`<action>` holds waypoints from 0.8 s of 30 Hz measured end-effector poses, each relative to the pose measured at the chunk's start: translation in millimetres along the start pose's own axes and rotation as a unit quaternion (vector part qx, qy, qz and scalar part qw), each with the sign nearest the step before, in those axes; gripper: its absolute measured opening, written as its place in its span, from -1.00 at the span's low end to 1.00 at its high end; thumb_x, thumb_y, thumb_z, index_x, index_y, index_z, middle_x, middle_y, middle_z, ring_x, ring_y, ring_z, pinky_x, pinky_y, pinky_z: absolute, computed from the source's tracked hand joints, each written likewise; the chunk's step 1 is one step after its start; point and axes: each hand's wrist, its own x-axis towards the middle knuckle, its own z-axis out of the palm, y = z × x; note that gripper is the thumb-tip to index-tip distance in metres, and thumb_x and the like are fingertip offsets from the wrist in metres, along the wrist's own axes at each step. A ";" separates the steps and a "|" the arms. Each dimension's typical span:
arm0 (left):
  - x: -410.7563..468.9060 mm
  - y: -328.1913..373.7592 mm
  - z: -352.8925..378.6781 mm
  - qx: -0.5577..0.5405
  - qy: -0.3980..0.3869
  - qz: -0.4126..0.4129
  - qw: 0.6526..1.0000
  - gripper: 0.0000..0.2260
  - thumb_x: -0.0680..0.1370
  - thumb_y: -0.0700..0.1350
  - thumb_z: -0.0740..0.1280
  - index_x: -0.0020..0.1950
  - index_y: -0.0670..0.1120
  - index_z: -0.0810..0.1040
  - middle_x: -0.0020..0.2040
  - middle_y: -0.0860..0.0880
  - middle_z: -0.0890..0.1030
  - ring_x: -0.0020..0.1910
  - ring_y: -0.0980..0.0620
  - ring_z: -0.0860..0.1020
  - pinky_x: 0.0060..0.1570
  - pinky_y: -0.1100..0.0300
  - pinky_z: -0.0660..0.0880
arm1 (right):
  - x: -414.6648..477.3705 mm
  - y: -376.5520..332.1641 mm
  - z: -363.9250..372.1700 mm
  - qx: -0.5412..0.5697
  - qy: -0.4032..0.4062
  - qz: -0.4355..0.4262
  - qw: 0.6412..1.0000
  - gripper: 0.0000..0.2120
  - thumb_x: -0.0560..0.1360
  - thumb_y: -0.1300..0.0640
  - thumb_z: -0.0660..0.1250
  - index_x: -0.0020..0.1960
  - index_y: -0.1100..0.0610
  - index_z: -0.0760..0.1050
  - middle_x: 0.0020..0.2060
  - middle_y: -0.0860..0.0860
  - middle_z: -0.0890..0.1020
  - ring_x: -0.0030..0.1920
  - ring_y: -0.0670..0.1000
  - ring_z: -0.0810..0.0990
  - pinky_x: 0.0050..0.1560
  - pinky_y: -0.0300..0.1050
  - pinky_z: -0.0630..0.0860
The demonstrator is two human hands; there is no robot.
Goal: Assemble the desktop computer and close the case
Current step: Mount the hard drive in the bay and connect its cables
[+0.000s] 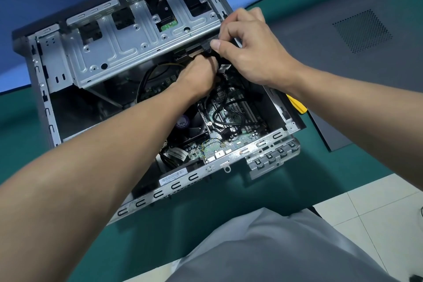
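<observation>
The open case (174, 186) is laid on its side on the green surface (206, 213), with its near rim toward the person. Inside it a fan (192, 126) and the circuit board (240, 142) are seen, and black cables (229, 107) are looped over them.

Further in, the left grip (199, 73) is clenched round some of these cables, just under the edge of the drive cage (128, 48). Close beside it, the right grip (249, 52) is pinched on a black plug (207, 49) between thumb and fingers. The plug is held at the cage's lower edge, between the two grips. Its socket is hidden, so whether it is seated cannot be told.

The step is judged to be the plugging of a drive lead. It would be done well if the plug were squared to its socket before being pressed, slack were fed by the left grip, and the cables were kept off the fan.

Beyond, to the right, a yellow-handled screwdriver (296, 105) is lying beside the case, and the side panel (343, 59) is laid flat, not yet fitted.
</observation>
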 end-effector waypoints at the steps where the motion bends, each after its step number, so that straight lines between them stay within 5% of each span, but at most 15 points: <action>1: 0.7 3.2 -1.4 0.022 -0.009 0.013 1.000 -0.82 0.55 -0.25 0.20 0.13 -0.23 0.44 -0.07 -0.24 0.50 -0.15 -0.23 0.48 -0.12 -0.05 0.51 | 0.1 -0.2 0.1 0.001 0.000 0.001 1.000 -0.78 0.54 0.02 0.31 -0.23 0.08 0.46 -0.03 -0.07 0.45 0.10 -0.09 0.27 0.30 -0.05 0.24; 6: 3.3 8.3 -3.1 0.049 -0.019 0.047 0.997 -0.83 0.54 -0.30 0.20 0.12 -0.26 0.44 -0.12 -0.21 0.47 -0.15 -0.22 0.51 -0.23 0.00 0.43 | -0.2 0.3 0.2 0.001 0.003 0.003 1.000 -0.78 0.54 0.02 0.31 -0.23 0.09 0.47 -0.03 -0.07 0.45 0.10 -0.09 0.27 0.30 -0.06 0.24; 14: -5.2 -3.5 8.5 0.011 0.027 -0.009 1.000 -0.88 0.49 -0.24 0.30 0.01 -0.21 0.44 -0.12 -0.23 0.45 -0.16 -0.24 0.45 -0.19 0.08 0.37 | -0.6 0.9 -0.1 -0.010 -0.002 -0.002 1.000 -0.77 0.55 0.01 0.30 -0.23 0.08 0.44 -0.03 -0.09 0.45 0.10 -0.09 0.27 0.29 -0.06 0.24; 18: -3.6 -7.7 8.8 0.010 0.029 0.001 1.000 -0.82 0.47 -0.24 0.32 0.04 -0.25 0.47 -0.06 -0.29 0.52 -0.01 -0.34 0.55 -0.14 0.07 0.43 | -0.8 1.1 0.0 -0.010 -0.003 -0.001 1.000 -0.77 0.55 0.01 0.30 -0.23 0.08 0.43 -0.05 -0.10 0.44 0.08 -0.10 0.27 0.27 -0.09 0.25; 24: -3.0 -7.4 10.3 -0.005 0.038 0.004 0.999 -0.83 0.50 -0.19 0.31 0.05 -0.24 0.51 -0.09 -0.27 0.51 -0.08 -0.31 0.53 -0.15 0.02 0.47 | 0.4 1.6 0.2 -0.009 -0.001 -0.001 1.000 -0.78 0.55 0.01 0.30 -0.23 0.09 0.44 -0.05 -0.09 0.44 0.09 -0.10 0.27 0.29 -0.08 0.24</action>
